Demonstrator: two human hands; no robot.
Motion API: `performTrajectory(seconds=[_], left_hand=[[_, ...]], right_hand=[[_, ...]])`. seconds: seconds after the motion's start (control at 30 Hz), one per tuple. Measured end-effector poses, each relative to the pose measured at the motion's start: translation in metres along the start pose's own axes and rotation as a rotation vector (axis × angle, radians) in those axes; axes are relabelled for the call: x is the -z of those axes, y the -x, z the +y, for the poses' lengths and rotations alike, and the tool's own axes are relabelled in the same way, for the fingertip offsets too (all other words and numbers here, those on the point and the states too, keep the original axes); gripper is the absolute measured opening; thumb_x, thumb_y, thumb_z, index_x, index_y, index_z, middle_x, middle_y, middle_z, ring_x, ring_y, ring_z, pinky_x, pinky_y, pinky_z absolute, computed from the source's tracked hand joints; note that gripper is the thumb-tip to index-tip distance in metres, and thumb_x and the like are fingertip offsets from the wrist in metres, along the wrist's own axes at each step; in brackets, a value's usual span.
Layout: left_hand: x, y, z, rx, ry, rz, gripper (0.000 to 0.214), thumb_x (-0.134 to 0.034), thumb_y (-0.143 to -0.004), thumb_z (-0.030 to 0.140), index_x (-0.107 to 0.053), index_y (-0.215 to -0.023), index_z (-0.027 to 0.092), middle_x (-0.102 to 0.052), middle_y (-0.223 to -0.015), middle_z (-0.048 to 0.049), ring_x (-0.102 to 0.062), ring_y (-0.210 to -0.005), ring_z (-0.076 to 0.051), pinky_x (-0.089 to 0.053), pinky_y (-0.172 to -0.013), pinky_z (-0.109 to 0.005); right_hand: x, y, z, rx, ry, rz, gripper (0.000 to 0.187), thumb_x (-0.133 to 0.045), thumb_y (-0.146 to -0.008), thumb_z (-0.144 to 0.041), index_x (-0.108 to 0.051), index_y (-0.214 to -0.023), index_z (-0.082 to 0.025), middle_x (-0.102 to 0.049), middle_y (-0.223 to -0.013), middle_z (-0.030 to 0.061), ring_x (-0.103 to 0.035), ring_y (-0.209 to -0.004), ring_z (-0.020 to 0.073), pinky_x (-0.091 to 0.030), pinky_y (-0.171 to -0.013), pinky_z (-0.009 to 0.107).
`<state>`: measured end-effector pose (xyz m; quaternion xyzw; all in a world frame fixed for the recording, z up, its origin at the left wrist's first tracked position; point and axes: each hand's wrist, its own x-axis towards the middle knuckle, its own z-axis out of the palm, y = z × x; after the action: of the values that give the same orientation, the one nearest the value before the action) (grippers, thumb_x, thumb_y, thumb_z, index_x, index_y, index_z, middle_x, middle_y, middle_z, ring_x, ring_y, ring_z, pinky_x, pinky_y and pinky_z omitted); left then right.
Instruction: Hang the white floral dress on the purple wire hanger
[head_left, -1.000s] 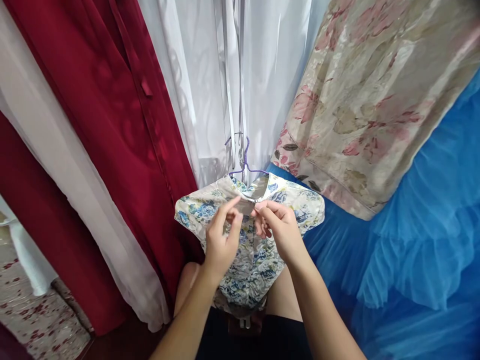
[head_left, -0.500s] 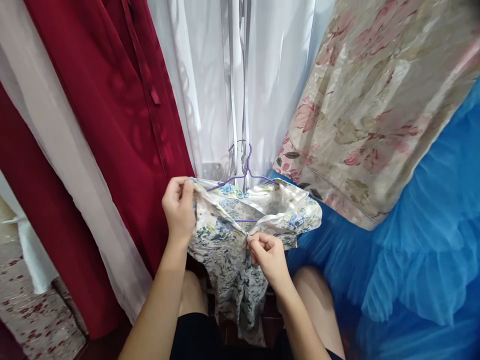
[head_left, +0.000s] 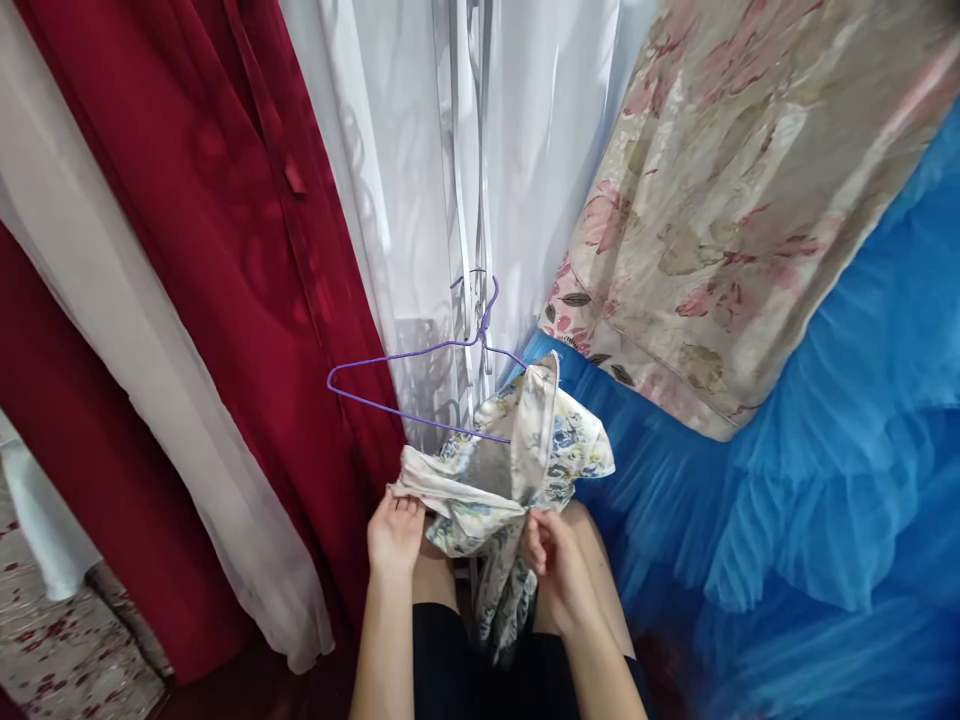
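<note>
A floral garment (head_left: pixel 480 510) in white, blue and yellow hangs by one shoulder from a purple wire hanger (head_left: pixel 405 355). The hanger's left arm is bare, and its right end goes into the garment's right shoulder. My left hand (head_left: pixel 396 528) is closed on the edge of the garment's left side, below the bare hanger arm. At the front of the neckline, my right hand (head_left: pixel 551 545) pinches the cloth. The garment's lower part hangs down between my knees.
White cloth with long straps (head_left: pixel 420 150) hangs behind the hanger. Dark red cloth (head_left: pixel 225 250) and a pale sheer panel (head_left: pixel 150 400) hang to the left. On the right are a beige floral cloth (head_left: pixel 720 230) and blue ruffled tulle (head_left: pixel 810 500).
The garment's left shoulder has come off the hanger, baring its left arm. My left hand has moved down with that side of the garment, and my right hand has lowered slightly.
</note>
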<state>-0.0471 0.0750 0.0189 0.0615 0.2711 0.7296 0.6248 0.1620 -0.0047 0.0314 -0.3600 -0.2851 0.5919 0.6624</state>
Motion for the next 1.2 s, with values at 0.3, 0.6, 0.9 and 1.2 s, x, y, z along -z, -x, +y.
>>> performTrajectory(seconds=[0.3, 0.6, 0.9, 1.2], left_hand=[[-0.044, 0.072, -0.032, -0.130, -0.331, -0.542, 0.017, -0.066, -0.088, 0.035, -0.062, -0.091, 0.019, -0.066, -0.107, -0.0067, -0.062, -0.103, -0.020, -0.047, -0.095, -0.033], [-0.061, 0.113, -0.045, -0.286, -0.951, -0.830, 0.019, -0.059, -0.094, 0.038, -0.068, -0.093, 0.020, -0.055, -0.134, -0.0111, -0.049, -0.132, -0.028, -0.037, -0.110, -0.039], [-0.044, 0.110, -0.029, 0.173, -0.962, -1.036, 0.055, -0.039, -0.095, 0.066, -0.058, -0.121, 0.020, -0.065, -0.110, -0.0109, -0.061, -0.103, -0.026, -0.047, -0.093, -0.037], [-0.007, 0.101, -0.010, -0.204, -1.556, -1.197, 0.045, -0.064, -0.086, 0.059, -0.067, -0.075, 0.015, -0.062, -0.077, -0.0043, -0.057, -0.077, -0.018, -0.044, -0.075, -0.028]], right_hand=[[0.025, 0.000, -0.013, 0.289, -0.183, 0.467, 0.017, -0.066, -0.077, -0.035, -0.064, -0.088, -0.022, -0.066, -0.071, -0.0007, -0.060, -0.060, 0.0140, -0.047, -0.055, 0.024], [0.000, 0.015, -0.005, -0.063, 0.248, -0.131, 0.049, -0.063, -0.086, -0.064, -0.074, -0.109, -0.023, -0.073, -0.112, 0.0078, -0.056, -0.124, 0.0276, -0.044, -0.102, 0.042], [0.015, 0.048, -0.040, -0.253, 0.267, -0.646, 0.039, -0.082, -0.075, -0.048, -0.075, -0.094, -0.014, -0.070, -0.085, 0.0048, -0.063, -0.075, 0.0171, -0.051, -0.072, 0.026], [0.056, 0.064, -0.093, -0.103, -0.045, -0.126, 0.036, -0.084, -0.070, -0.043, -0.077, -0.097, -0.019, -0.077, -0.077, 0.0095, -0.075, -0.076, 0.0310, -0.061, -0.074, 0.041]])
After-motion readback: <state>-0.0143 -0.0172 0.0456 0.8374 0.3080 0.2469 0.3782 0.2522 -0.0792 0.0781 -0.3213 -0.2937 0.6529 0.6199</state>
